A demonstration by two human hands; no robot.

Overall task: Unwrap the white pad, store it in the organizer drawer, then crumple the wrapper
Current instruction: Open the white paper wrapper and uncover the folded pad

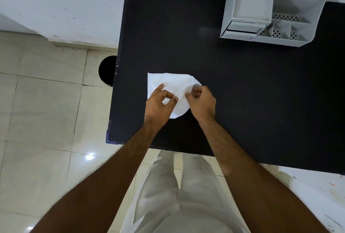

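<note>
Two bare, hairy forearms run up from the bottom of the frame, without sleeves, watch or rings, ending in the left hand (160,105) and right hand (202,102). Pale off-white creased cloth trousers (179,195) fill the lower centre.

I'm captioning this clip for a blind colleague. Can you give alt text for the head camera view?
Seen from above, a left hand and a right hand pinch a flat white wrapped pad on a black table. A white organizer with open compartments stands at the far right of the table, untouched.
</note>
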